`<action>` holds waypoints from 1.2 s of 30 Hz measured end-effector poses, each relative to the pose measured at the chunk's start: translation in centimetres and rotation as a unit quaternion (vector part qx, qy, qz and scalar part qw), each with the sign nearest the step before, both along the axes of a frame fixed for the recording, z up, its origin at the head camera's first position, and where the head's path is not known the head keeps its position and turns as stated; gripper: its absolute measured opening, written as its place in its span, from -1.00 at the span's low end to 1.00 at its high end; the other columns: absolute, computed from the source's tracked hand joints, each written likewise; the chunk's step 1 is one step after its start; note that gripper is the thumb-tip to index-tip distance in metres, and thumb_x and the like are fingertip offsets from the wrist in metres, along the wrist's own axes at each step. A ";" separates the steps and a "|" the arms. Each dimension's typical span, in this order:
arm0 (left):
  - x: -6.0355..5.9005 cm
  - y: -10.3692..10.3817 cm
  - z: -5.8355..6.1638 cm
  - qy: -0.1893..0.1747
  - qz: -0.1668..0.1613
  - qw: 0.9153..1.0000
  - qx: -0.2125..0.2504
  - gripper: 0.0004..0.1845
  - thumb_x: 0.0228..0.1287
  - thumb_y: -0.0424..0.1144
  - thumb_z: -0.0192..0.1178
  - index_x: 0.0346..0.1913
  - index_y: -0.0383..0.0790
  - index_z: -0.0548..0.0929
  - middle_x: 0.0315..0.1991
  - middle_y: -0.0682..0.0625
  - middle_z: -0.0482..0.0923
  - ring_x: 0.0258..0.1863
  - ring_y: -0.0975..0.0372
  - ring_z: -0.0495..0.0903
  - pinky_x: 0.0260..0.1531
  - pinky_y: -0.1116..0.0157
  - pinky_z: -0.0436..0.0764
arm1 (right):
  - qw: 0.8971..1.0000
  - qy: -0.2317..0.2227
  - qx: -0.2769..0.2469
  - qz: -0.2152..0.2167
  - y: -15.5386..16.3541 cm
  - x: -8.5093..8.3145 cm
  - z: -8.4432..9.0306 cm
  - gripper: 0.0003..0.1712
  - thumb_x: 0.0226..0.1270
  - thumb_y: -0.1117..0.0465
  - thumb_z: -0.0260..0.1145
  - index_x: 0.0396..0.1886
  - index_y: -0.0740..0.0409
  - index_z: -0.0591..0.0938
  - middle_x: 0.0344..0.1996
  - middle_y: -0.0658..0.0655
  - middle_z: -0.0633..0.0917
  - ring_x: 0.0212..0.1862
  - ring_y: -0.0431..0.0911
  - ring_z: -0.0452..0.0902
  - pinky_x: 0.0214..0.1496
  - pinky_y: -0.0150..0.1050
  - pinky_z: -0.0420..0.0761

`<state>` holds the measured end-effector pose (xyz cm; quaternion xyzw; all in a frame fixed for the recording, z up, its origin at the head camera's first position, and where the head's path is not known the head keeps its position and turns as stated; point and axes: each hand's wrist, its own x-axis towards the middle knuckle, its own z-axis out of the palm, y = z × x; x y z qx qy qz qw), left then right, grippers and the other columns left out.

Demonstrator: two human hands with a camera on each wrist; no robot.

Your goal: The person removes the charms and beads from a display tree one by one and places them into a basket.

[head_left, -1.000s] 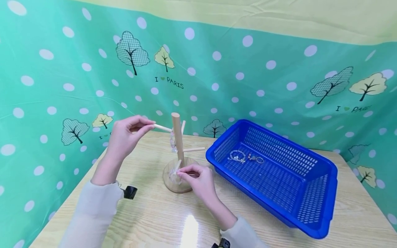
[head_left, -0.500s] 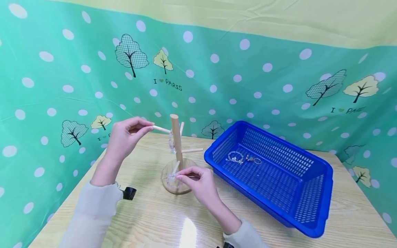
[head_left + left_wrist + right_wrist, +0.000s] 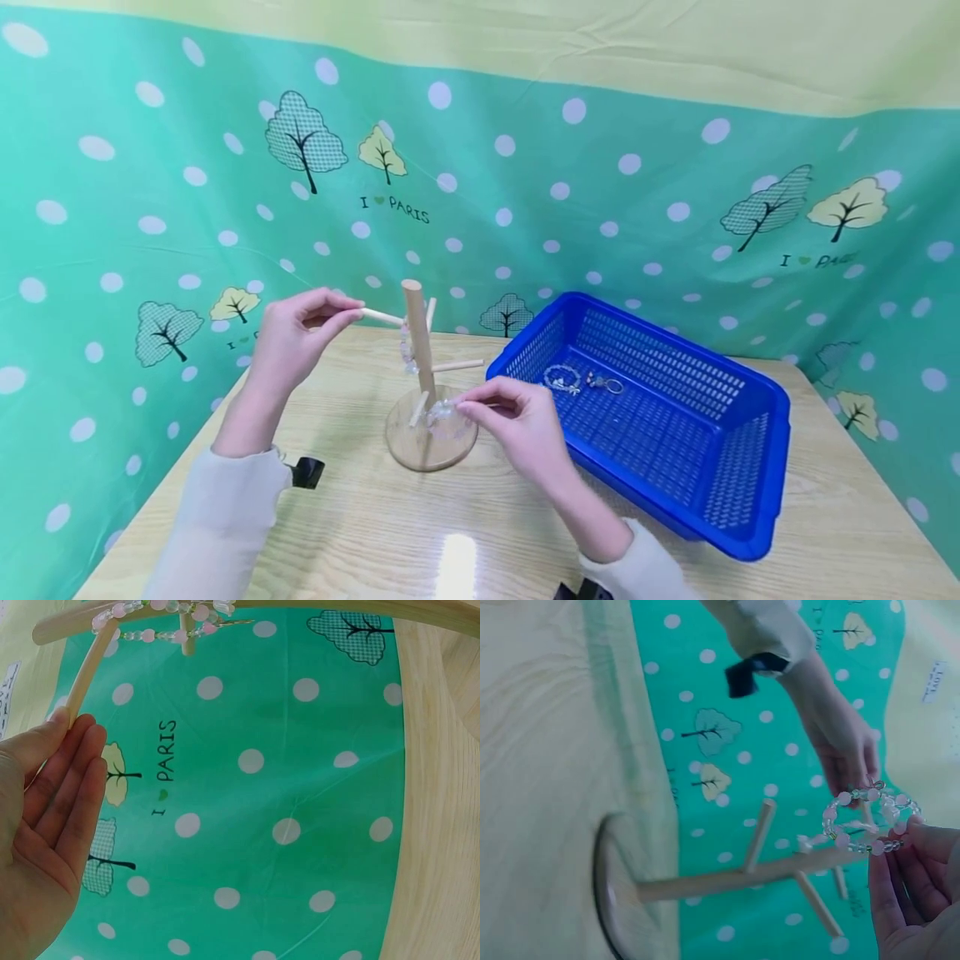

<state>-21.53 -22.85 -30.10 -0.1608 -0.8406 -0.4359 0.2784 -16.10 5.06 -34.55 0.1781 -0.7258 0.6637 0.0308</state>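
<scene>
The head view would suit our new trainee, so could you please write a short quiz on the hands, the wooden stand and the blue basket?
1. Multiple choice: Which part of the wooden stand does the left hand pinch?
A) the round base
B) a peg
C) the top of the post

2. True or false: The right hand holds a beaded bracelet.

3. Fill in: In the head view, the blue basket sits to the ____ of the wooden stand.

Key: 1. B; 2. True; 3. right.
</scene>
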 end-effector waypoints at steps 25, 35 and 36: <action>0.4 -0.4 -0.1 -0.006 0.000 1.000 -0.007 -0.93 0.26 -0.37 0.36 -0.23 -0.29 0.77 -0.30 -0.21 0.77 -0.41 0.64 0.60 -0.34 0.66 0.61 | 0.990 0.081 0.106 -0.049 12.6 -13.0 2.7 -0.67 0.38 0.15 0.37 -0.12 0.39 0.68 -0.33 -0.27 0.73 -0.21 -0.31 0.65 -0.12 -0.48 0.67; 0.3 -0.2 -0.1 0.004 0.002 1.000 -0.012 -0.94 0.25 -0.40 0.35 -0.24 -0.33 0.77 -0.30 -0.22 0.77 -0.39 0.65 0.59 -0.32 0.66 0.62 | 0.978 -0.004 0.160 0.133 16.5 -15.7 -1.8 -0.76 0.42 0.30 0.30 -0.10 0.45 0.65 -0.31 -0.11 0.77 -0.21 -0.23 0.70 -0.07 -0.35 0.73; 0.3 -0.2 -0.1 0.004 0.002 1.000 -0.011 -0.94 0.25 -0.41 0.35 -0.24 -0.33 0.76 -0.30 -0.23 0.77 -0.39 0.66 0.59 -0.31 0.66 0.62 | 0.974 -0.012 0.164 0.154 16.7 -15.9 -2.2 -0.77 0.41 0.32 0.29 -0.11 0.46 0.65 -0.30 -0.10 0.77 -0.21 -0.22 0.70 -0.06 -0.33 0.74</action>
